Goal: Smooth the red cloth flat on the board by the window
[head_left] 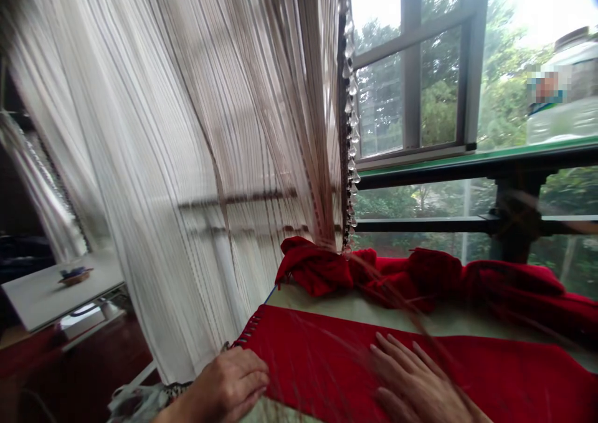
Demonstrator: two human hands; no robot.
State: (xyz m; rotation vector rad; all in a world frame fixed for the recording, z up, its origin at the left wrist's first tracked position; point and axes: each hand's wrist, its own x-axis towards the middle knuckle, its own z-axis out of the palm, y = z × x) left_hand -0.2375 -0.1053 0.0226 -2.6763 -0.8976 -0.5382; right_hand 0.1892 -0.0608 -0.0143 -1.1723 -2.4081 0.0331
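Note:
A red fringed scarf (322,348) lies spread flat on a pale table top (275,413), its short tasselled end toward the left. My left hand (228,379) is at that end, fingers bent together over the scarf's near left corner. Flat on the middle of the scarf rests my right hand (415,373), fingers stretched out and slightly apart. Behind the spread scarf, a bunched heap of red cloth (397,276) runs along the table's far side. Thin blurred strands cross in front of the scarf and right hand.
A white string curtain (154,130) with a beaded edge (350,99) hangs at the table's left end. Beyond the table are a dark railing (420,225) and an open window (411,86). A plastic jar (565,111) stands on the ledge. Another white table (42,286) is far left.

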